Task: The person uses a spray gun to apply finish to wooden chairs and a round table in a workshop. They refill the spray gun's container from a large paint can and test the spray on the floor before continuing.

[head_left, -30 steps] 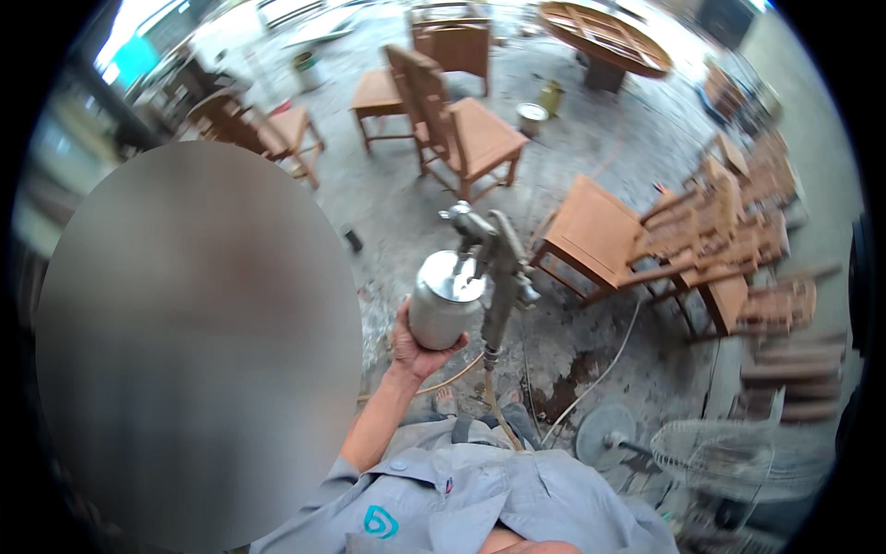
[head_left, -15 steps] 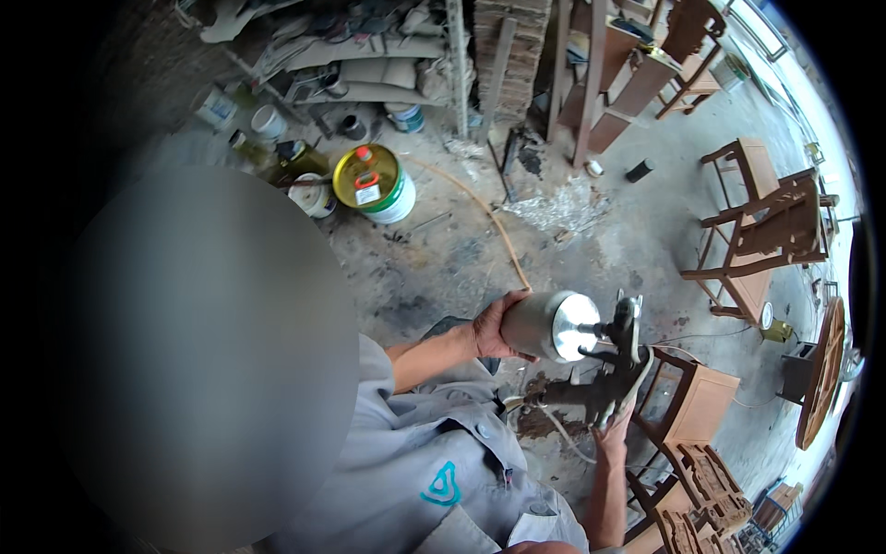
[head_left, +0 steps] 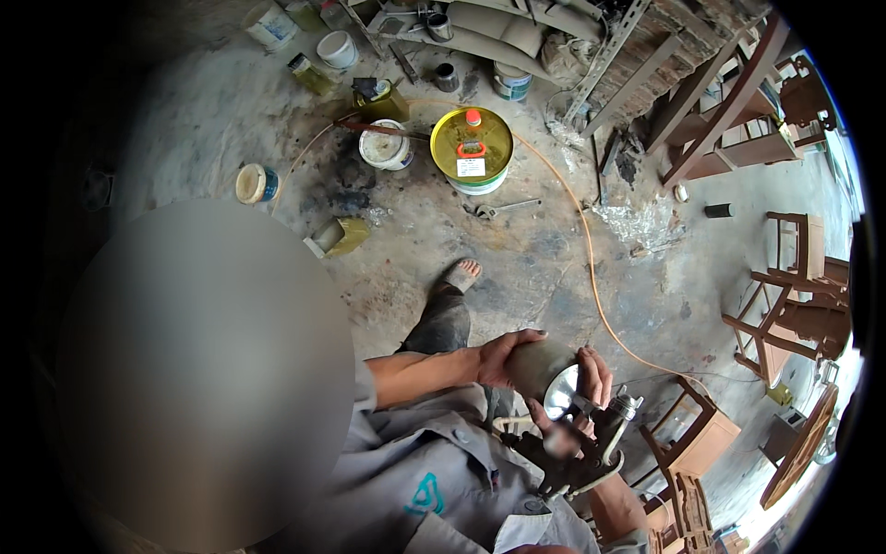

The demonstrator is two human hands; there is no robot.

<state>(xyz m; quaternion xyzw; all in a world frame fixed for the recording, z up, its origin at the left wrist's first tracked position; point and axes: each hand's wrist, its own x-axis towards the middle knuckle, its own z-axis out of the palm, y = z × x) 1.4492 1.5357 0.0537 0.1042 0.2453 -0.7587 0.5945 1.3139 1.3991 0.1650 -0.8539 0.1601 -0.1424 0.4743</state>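
In front of my body is a spray gun (head_left: pixel 604 452) with a dull metal cup (head_left: pixel 543 369) attached at its shiny lid (head_left: pixel 561 391). My left hand (head_left: pixel 503 357) is closed around the base end of the cup. My right hand (head_left: pixel 591 379) is closed at the lid end, its fingers over the cup's rim and its thumb on the near side. The gun's body lies across my right wrist, hiding part of that hand. The cup tilts, lid end down toward the right. A pale hose (head_left: pixel 509 422) shows beside the gun.
A yellow-topped drum (head_left: pixel 472 148) with a red cap stands ahead, beside a white bucket (head_left: pixel 385 148). An adjustable wrench (head_left: pixel 498 209) lies before it. An orange hose (head_left: pixel 591 249) crosses the floor. Wooden chairs (head_left: pixel 697 439) stand at the right, shelving (head_left: pixel 503 37) at the back.
My right hand has gone from the gun's handle to the cup's lid end. Cup and gun have tilted further downward. The view has turned, showing more floor on the left and my foot.
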